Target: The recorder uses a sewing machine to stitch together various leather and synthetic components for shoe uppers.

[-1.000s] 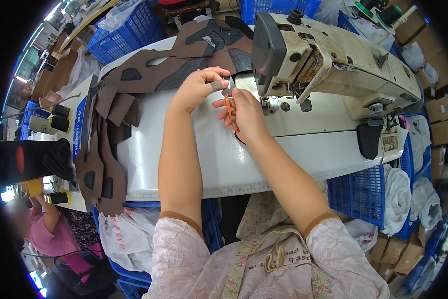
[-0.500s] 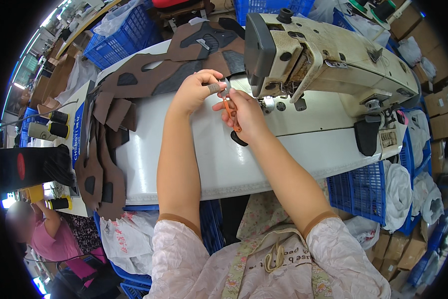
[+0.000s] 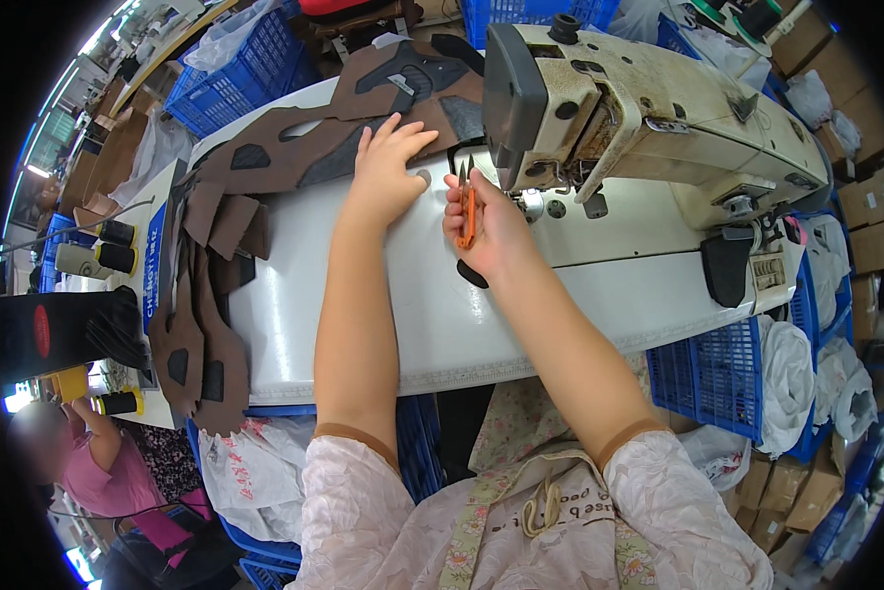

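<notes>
My left hand (image 3: 387, 175) is spread palm-down over the near edge of the brown and dark grey cut pieces (image 3: 353, 108), holding nothing. A small greyish thing (image 3: 424, 177) shows at its thumb tip; whether it is a finger wrap or a loose disc cannot be told. In my right hand (image 3: 491, 224) are orange-handled thread snips (image 3: 468, 211), their dark blades pointing up and away from me. That hand sits just left of the sewing machine's (image 3: 648, 108) needle area, above the white tabletop (image 3: 402, 324). My fingers partly cover the snips' handle.
More brown pieces (image 3: 220, 339) hang over the table's left edge. Blue crates (image 3: 712, 379) with white bags stand below at the right, and another crate (image 3: 245, 74) at the back left. Thread cones (image 3: 117, 258) stand at the left, beyond which a person in pink (image 3: 102, 457) sits.
My hands have parted. The left has moved left and spread its fingers, letting go of the small grey thing between them. The right has turned the snips' blades upward.
</notes>
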{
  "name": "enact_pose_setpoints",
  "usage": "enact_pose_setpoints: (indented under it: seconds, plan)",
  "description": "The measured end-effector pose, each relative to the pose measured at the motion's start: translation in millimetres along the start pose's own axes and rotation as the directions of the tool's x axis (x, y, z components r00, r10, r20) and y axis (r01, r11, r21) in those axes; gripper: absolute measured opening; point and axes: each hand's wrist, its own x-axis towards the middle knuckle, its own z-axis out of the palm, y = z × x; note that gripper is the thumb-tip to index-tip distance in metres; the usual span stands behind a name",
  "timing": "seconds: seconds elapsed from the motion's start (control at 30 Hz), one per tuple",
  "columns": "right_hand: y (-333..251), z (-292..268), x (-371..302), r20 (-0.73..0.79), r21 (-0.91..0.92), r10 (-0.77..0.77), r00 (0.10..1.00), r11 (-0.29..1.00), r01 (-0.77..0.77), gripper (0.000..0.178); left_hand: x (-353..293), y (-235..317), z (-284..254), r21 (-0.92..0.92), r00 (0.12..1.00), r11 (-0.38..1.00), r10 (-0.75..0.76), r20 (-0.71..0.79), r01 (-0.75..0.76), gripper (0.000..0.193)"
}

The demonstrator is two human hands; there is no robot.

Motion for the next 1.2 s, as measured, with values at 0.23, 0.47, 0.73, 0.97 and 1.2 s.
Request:
enact_pose_setpoints:
  seconds: [0.23, 0.47, 0.73, 0.97, 1.2]
  plan:
    - [2.6, 4.4, 22.9, 0.012, 0.098, -0.017, 1.0, 0.995, 0.016, 0.033, 0.0, -5.0, 11.3, 0.069, 0.998, 0.996, -0.048, -0.027, 0.05, 0.054]
    - [1.8, 11.6, 27.4, -0.015, 0.065, -0.025, 1.0, 0.998, 0.026, 0.033, 0.1, -8.0, 13.5, 0.074, 0.998, 0.997, -0.03, -0.052, 0.034, 0.048]
    - [1.3, 14.4, 20.1, -0.105, 0.028, -0.031, 0.994, 0.999, 0.034, 0.028, -0.1, -5.8, 10.6, 0.082, 0.999, 0.996, -0.03, -0.045, 0.033, 0.048]
    - [-4.5, -28.6, -82.5, 0.174, -0.465, 0.338, 0.925, 0.856, -0.226, 0.04, 30.3, 16.4, 21.6, 0.367, 0.981, 0.926, 0.142, -0.13, -0.085, 0.075]
    - [-29.9, -56.9, -159.7, 0.203, -0.708, 0.409, 0.89, 0.689, -0.155, 0.038, 105.1, 35.0, 1.8, 0.255, 0.993, 0.966, -0.001, -0.12, 0.031, 0.024]
